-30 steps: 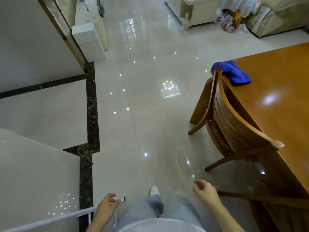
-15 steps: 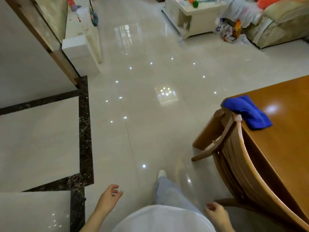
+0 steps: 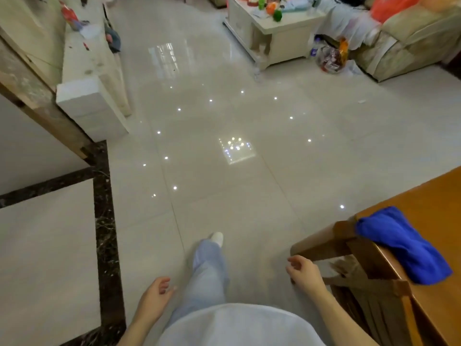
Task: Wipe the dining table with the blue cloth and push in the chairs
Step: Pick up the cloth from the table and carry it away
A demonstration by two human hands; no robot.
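Change: since half a second ago your view has tipped up toward the far room, so the blue cloth (image 3: pixel 401 245) now sits lower and nearer on the right, and your right hand (image 3: pixel 305 273) has come up from the bottom edge.
Left hand: your left hand (image 3: pixel 153 294) hangs beside your thigh with its fingers (image 3: pixel 166 283) loosely curled, holding nothing.
Right hand: it hovers over the floor (image 3: pixel 224 196) near the chair (image 3: pixel 371 260), fingers loosely bent and empty; you cannot tell whether it touches the wood.
Blue cloth: it lies bunched at the corner edge of the desk (image 3: pixel 436 196), just beside the chair's top rail, apart from both of your hands.
Desk: orange-brown wood, with only its corner showing at the right edge.
Chair: its back stands close against the desk's edge, and its lower parts are blurred.
Your leg: pale trousers (image 3: pixel 209 270) stretch forward, ending in a white shoe (image 3: pixel 217 238) on the floor.
Floor: glossy pale tiles dotted with reflected lights, with a dark marble strip (image 3: pixel 104 221) on the left.
Far end: a cluttered cream coffee table (image 3: pixel 279 38) stands beside a sofa (image 3: pixel 411 33).
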